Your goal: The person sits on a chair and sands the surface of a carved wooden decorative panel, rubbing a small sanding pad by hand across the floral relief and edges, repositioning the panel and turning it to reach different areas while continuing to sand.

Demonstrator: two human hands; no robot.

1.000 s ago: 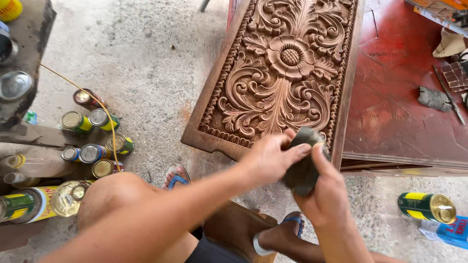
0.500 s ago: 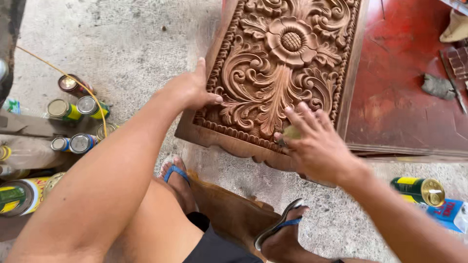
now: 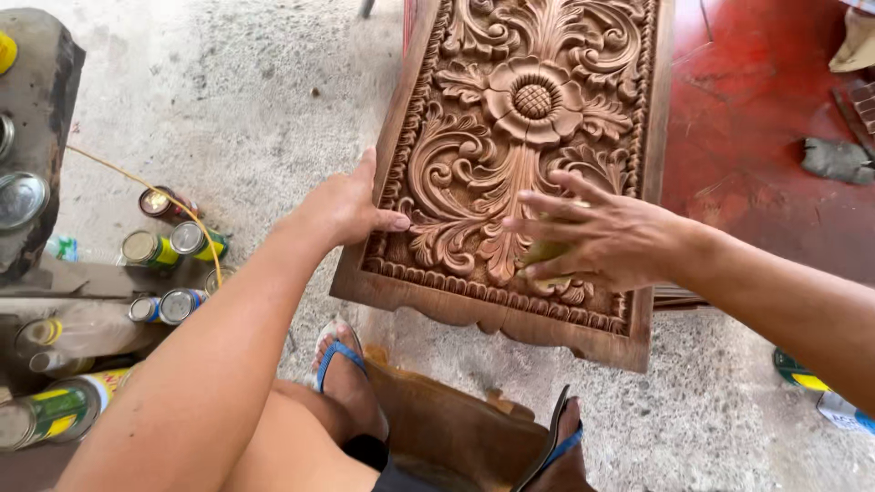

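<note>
Sandals (image 3: 342, 360) and my knees sit nearest the camera, blue straps on a concrete floor (image 3: 228, 100), with a brown wooden stool (image 3: 447, 428) between the feet. Just beyond them the near end of the carved wooden panel (image 3: 519, 118) juts out over the floor, while its far part lies on a red surface (image 3: 756, 109).

My left hand (image 3: 342, 210) lies on the panel's left border, fingers together and the thumb resting on the carved edge, bracing rather than clamping. My right hand (image 3: 606, 237) is spread flat, fingers apart, pressing a small yellowish pad (image 3: 547, 255) onto the lower scrollwork; I cannot tell what the pad is made of.

I judge the panel stiff and fairly heavy, solid timber. The raised leaves and the central flower look like the fragile parts, so I would take hold by the plain outer frame on the two long sides, never by the relief.

Its long axis runs away from me, tilted slightly rightward, with the carved face up.

Left of the panel, several tins and cans (image 3: 173, 241) stand and lie on the floor, and a grey rag (image 3: 838, 159) lies far right.
</note>
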